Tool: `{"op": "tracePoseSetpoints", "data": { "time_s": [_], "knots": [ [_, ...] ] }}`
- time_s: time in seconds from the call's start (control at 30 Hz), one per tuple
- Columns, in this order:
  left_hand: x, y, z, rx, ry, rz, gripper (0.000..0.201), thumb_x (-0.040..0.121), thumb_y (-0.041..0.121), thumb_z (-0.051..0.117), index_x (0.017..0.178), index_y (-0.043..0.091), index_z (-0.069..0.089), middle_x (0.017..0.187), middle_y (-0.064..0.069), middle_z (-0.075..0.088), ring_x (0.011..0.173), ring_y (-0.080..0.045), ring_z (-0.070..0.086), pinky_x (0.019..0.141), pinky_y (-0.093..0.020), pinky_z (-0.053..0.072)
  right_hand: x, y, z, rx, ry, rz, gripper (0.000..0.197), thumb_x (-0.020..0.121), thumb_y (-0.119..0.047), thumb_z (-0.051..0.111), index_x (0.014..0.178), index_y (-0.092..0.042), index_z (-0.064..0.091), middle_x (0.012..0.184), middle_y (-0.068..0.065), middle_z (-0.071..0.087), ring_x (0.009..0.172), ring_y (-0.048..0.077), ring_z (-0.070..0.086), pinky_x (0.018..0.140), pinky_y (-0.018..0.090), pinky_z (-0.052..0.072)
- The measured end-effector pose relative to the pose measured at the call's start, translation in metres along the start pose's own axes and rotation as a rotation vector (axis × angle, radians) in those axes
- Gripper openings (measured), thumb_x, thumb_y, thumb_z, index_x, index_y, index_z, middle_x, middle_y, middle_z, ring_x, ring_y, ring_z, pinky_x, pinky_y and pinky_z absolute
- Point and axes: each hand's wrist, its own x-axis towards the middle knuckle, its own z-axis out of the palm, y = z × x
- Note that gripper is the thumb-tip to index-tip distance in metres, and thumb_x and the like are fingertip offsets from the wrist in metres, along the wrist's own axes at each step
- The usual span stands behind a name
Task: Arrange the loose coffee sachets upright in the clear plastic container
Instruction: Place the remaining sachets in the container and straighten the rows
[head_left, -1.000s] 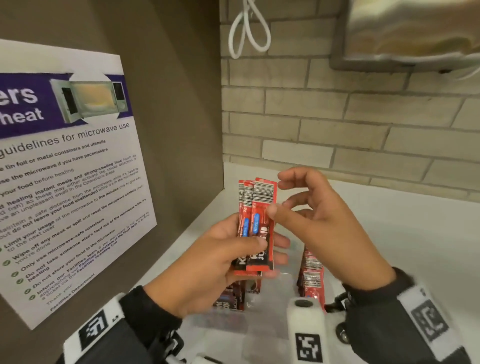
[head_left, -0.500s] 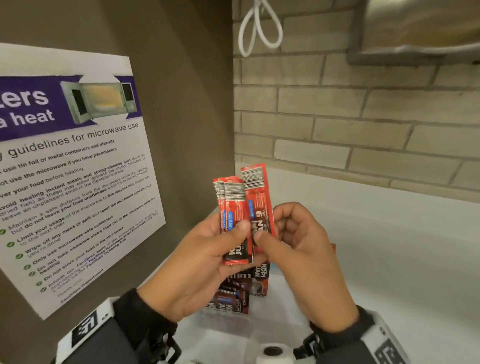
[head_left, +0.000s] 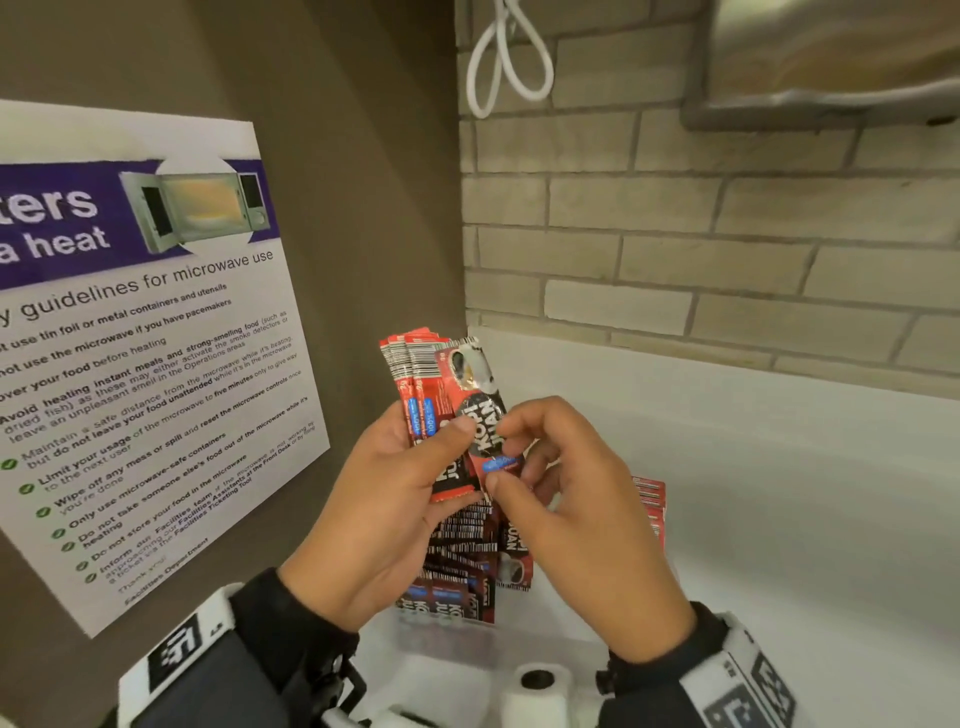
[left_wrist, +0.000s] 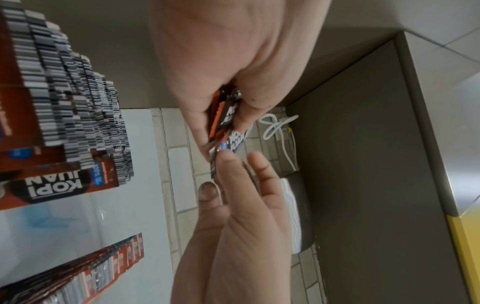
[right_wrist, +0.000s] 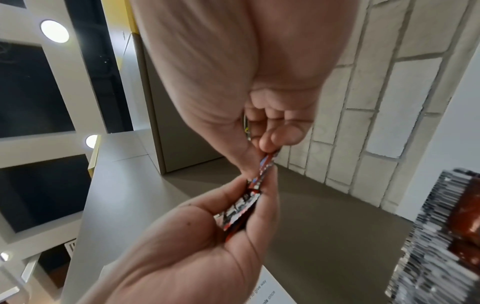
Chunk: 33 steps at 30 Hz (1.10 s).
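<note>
- We see our left hand (head_left: 384, 499) gripping a few flat, glossy red foil sachets (head_left: 415, 384) upright.
- Our right hand (head_left: 576, 525) pinches one tilted sachet (head_left: 480, 410) beside them.
- Below, more sachets (head_left: 457, 561) stand in the clear plastic container (head_left: 441, 660), partly hidden by our hands.
- A microwave poster (head_left: 135, 332) hangs to the left.

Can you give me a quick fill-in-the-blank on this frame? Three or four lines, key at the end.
1. The left hand grips a small stack of red ____ sachets.
2. The right hand pinches ____ sachet beside that stack.
3. The poster on the side wall gives guidelines for ____ use.
4. The back wall is ____.

Missing words: coffee; one; microwave; brick
</note>
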Motion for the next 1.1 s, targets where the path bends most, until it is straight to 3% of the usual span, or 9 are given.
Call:
{"op": "tracePoseSetpoints", "data": {
  "time_s": [0.13, 0.23, 0.43, 0.53, 0.6, 0.67, 0.77, 0.9, 1.1],
  "knots": [
    [0.0, 0.0, 0.001, -0.041, 0.06, 0.044, 0.016, 0.091, 0.006, 0.053, 0.097, 0.015, 0.065, 0.085, -0.003, 0.073, 0.071, -0.014, 0.069, 0.058, -0.024, 0.057, 0.001, 0.004, 0.001, 0.138, 0.068, 0.164, 0.029, 0.078, -0.013, 0.071, 0.09, -0.029, 0.05, 0.09, -0.007, 0.055, 0.071, 0.008, 0.053, 0.063, 0.022, 0.05],
    [-0.004, 0.0, 0.003, -0.048, 0.025, 0.052, 0.017, 0.089, 0.009, 0.054, 0.101, 0.015, 0.065, 0.09, -0.003, 0.074, 0.076, -0.015, 0.07, 0.071, -0.031, 0.06, 0.003, 0.006, -0.001, 0.344, 0.035, 0.272, 0.021, 0.08, -0.007, 0.069, 0.086, -0.022, 0.056, 0.083, 0.002, 0.064, 0.066, 0.016, 0.06, 0.064, 0.037, 0.054],
    [-0.001, 0.009, -0.005, -0.097, 0.028, 0.113, 0.024, 0.082, 0.013, 0.055, 0.105, 0.013, 0.063, 0.097, -0.003, 0.073, 0.09, -0.018, 0.071, 0.07, -0.037, 0.06, 0.007, 0.006, -0.02, 0.536, 0.112, 0.271, 0.021, 0.086, 0.006, 0.055, 0.083, -0.014, 0.063, 0.071, 0.0, 0.061, 0.065, 0.014, 0.063, 0.059, 0.025, 0.053],
    [0.002, 0.011, -0.012, -0.047, 0.033, 0.13, 0.027, 0.077, 0.014, 0.058, 0.104, 0.014, 0.061, 0.092, -0.002, 0.073, 0.084, -0.016, 0.071, 0.065, -0.034, 0.059, 0.008, 0.005, -0.033, 0.459, 0.12, 0.255, 0.03, 0.088, 0.008, 0.049, 0.082, -0.016, 0.066, 0.068, -0.005, 0.059, 0.067, 0.012, 0.061, 0.056, 0.021, 0.052],
    [0.001, 0.01, -0.013, 0.099, -0.002, 0.126, 0.025, 0.078, 0.012, 0.059, 0.103, 0.017, 0.062, 0.086, 0.002, 0.073, 0.079, -0.012, 0.07, 0.064, -0.033, 0.058, 0.009, 0.004, -0.039, 0.401, 0.153, 0.21, 0.031, 0.088, 0.007, 0.049, 0.085, -0.017, 0.067, 0.072, 0.005, 0.059, 0.064, 0.012, 0.059, 0.056, 0.021, 0.05],
    [-0.003, 0.006, -0.011, 0.265, -0.041, 0.121, 0.022, 0.085, 0.009, 0.059, 0.101, 0.022, 0.063, 0.083, 0.003, 0.072, 0.079, -0.013, 0.07, 0.07, -0.036, 0.055, 0.009, 0.003, -0.041, 0.388, 0.221, 0.159, 0.028, 0.087, 0.006, 0.053, 0.09, -0.018, 0.067, 0.071, 0.01, 0.057, 0.057, 0.013, 0.057, 0.059, 0.024, 0.049],
    [-0.006, -0.002, -0.007, 0.332, -0.049, 0.117, 0.021, 0.09, 0.01, 0.058, 0.099, 0.028, 0.065, 0.084, 0.004, 0.071, 0.084, -0.016, 0.069, 0.081, -0.043, 0.053, 0.01, 0.002, -0.039, 0.487, 0.304, 0.135, 0.023, 0.083, 0.006, 0.061, 0.094, -0.015, 0.063, 0.067, 0.0, 0.055, 0.054, 0.012, 0.056, 0.06, 0.024, 0.05],
    [-0.008, -0.007, -0.001, 0.285, -0.06, 0.078, 0.016, 0.088, 0.021, 0.065, 0.101, 0.029, 0.066, 0.101, -0.004, 0.072, 0.098, -0.026, 0.068, 0.09, -0.05, 0.051, 0.008, 0.001, -0.027, 0.495, 0.219, 0.17, 0.029, 0.078, 0.009, 0.065, 0.093, -0.015, 0.064, 0.071, -0.004, 0.059, 0.064, 0.008, 0.059, 0.066, 0.025, 0.054],
    [-0.001, 0.003, -0.015, 0.191, 0.058, 0.188, 0.019, 0.091, 0.008, 0.052, 0.104, 0.02, 0.06, 0.081, 0.005, 0.067, 0.075, -0.009, 0.065, 0.063, -0.023, 0.056, 0.006, -0.001, -0.036, 0.288, 0.25, 0.158, 0.024, 0.078, 0.0, 0.069, 0.08, -0.024, 0.069, 0.075, 0.0, 0.068, 0.067, 0.015, 0.062, 0.066, 0.029, 0.055]
  ]
}}
